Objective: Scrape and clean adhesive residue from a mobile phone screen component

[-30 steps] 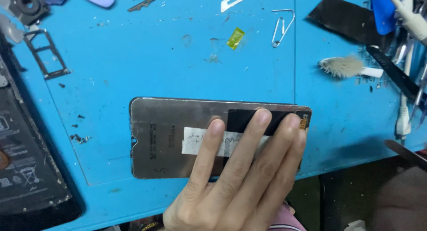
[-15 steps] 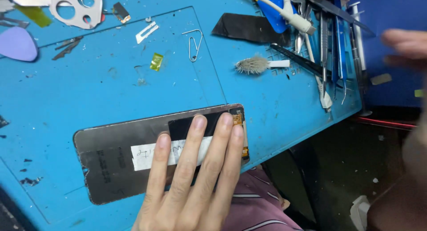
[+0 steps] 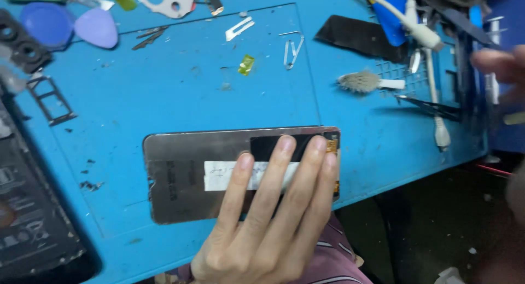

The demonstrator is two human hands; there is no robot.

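My left hand (image 3: 268,229) lies flat, fingers straight and together, pressing on the phone screen panel (image 3: 191,174), which rests face down near the front edge of the blue work mat (image 3: 164,92). I grip nothing; the open palm simply pins the panel so it cannot slide, and my fingertips cover part of the white label (image 3: 219,175) and the black strip (image 3: 268,144). My right hand (image 3: 500,68) is blurred at the mat's right edge, over the tweezers (image 3: 432,106); I cannot tell whether it has closed on anything. The small brush (image 3: 366,82), the paper clip (image 3: 292,48) and the picks (image 3: 95,28) sit toward the back edge, out of the panel's way.
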